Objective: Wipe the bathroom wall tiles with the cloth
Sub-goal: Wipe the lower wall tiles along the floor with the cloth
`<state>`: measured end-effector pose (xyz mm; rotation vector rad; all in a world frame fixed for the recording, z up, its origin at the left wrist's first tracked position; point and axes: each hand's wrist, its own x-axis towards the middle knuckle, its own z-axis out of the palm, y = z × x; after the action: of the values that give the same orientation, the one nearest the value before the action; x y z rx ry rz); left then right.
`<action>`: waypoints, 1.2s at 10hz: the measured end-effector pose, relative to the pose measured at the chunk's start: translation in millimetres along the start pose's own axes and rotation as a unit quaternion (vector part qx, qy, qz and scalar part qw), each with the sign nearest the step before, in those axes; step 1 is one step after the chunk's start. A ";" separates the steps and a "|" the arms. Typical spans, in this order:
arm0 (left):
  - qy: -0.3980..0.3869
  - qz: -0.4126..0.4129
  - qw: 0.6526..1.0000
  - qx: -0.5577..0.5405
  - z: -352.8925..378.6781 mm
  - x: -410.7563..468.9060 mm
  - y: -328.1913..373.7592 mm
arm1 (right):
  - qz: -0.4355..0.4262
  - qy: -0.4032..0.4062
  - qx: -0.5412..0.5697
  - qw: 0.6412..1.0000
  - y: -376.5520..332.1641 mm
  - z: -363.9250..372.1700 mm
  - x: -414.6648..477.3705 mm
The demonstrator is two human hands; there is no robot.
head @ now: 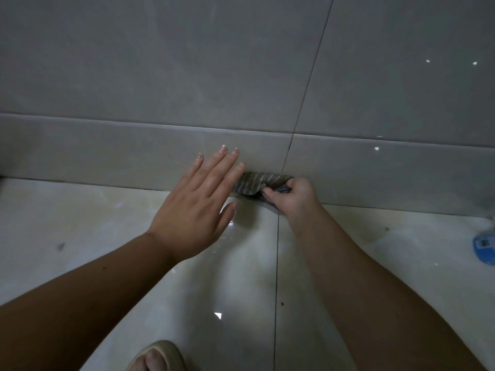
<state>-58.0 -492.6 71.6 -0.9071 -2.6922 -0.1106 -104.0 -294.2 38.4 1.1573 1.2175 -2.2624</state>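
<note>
Head view, right hand point(292, 195) gripping striped cloth point(253, 183)

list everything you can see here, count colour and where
wall tiles: two in view, grey, top half
skirting tiles: two, grey, strip at wall base
floor tiles: two, glossy cream, lower half
cloth: one, grey striped, bunched against the skirting near the floor joint
blue object: one, cut off at right edge, on floor
slipper: one, beige, bottom edge
left hand: open, fingers straight, by the skirting
right hand: grips the cloth
</note>
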 end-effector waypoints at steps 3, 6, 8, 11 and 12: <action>0.021 0.026 0.999 -0.018 -22.1 13.2 23.0 | 0.005 -0.075 0.294 0.953 -50.7 6.5 -49.1; 0.038 0.044 0.997 -0.055 -39.7 27.3 60.1 | -0.132 -0.135 0.261 0.947 -56.1 -39.9 -95.7; -0.021 0.004 0.981 -0.191 -54.7 67.1 115.5 | -0.144 -0.156 0.206 0.955 -57.3 -80.2 -142.3; -0.006 -0.136 0.896 -0.423 -66.7 98.7 156.1 | -0.228 -0.161 0.088 0.956 -75.5 -114.5 -153.4; -0.048 -0.197 0.854 -0.478 -69.6 103.2 155.7 | -0.283 -0.053 -0.038 0.957 -80.0 -132.3 -148.6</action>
<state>-24.6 -320.1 165.8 -0.5209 -2.8131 -1.6352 6.8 -154.2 157.2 0.7040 1.7460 -2.5937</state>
